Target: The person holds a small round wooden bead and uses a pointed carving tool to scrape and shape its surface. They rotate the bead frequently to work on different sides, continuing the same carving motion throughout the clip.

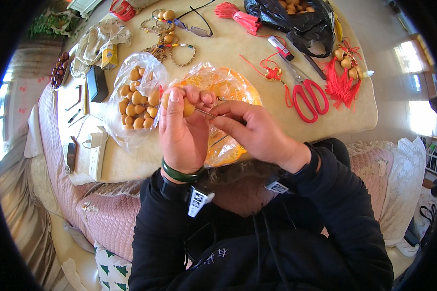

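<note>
The left hand was closed around a small tan, rounded gourd, which sat high in the grip between the thumb and the curled fingertips, only its yellowish flank showing past the thumbnail. The right hand pinched a thin metal needle-like tool between thumb and forefinger; the tool's tip met the gourd's right side, just beside the left fingertips. A second thin metal rod stuck out below the right hand, and whether it was held could not be told. Both hands hovered above a crinkled clear plastic bag with orange contents on the pale beige tabletop. To its left lay another clear plastic bag full of similar tan gourds. Red-handled scissors rested well to the right, near a bunch of small gourds with red tassels. A black plastic bag holding more gourds lay at the far edge, and a white power strip lay at the left near edge. A green bangle circled the left wrist
</note>
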The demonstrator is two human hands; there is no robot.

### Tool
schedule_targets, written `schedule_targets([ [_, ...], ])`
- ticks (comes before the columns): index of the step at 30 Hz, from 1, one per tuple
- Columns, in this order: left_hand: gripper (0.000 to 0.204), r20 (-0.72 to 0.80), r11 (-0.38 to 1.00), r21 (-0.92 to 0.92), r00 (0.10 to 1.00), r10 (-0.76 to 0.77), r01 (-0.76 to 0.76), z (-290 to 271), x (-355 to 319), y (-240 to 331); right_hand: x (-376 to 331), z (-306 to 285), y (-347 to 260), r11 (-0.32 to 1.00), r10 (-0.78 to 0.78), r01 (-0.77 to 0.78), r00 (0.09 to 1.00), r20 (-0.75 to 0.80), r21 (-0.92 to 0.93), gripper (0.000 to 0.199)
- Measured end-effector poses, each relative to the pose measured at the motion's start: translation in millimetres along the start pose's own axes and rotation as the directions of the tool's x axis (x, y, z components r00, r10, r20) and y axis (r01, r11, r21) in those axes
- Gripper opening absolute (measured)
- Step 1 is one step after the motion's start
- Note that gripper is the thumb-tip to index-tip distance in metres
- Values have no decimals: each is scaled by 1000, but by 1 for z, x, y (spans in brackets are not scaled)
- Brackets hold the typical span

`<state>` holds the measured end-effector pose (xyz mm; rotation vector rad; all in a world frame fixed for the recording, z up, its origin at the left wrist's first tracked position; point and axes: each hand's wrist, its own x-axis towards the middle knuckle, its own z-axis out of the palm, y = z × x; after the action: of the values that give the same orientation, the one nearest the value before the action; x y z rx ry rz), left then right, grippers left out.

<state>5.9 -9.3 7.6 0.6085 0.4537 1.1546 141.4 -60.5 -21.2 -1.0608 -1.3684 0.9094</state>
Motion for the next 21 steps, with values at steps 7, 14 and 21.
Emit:
schedule_targets([
  [7, 18, 147, 980, -168, 986, -82, 107, -7, 1, 4, -5, -19, -16, 687, 483, -569, 822, 301, 452, 20],
  [14, 15, 102, 994, -83, 993, -60, 69, -8, 1, -4, 1, -8, -8, 985, -134, 129, 990, -33, -111, 19],
  [21, 17, 207, 984, -116, 972, -107, 133, -9, 3, 6, -5, -13, -20, 752, 482, -535, 845, 233, 386, 19],
])
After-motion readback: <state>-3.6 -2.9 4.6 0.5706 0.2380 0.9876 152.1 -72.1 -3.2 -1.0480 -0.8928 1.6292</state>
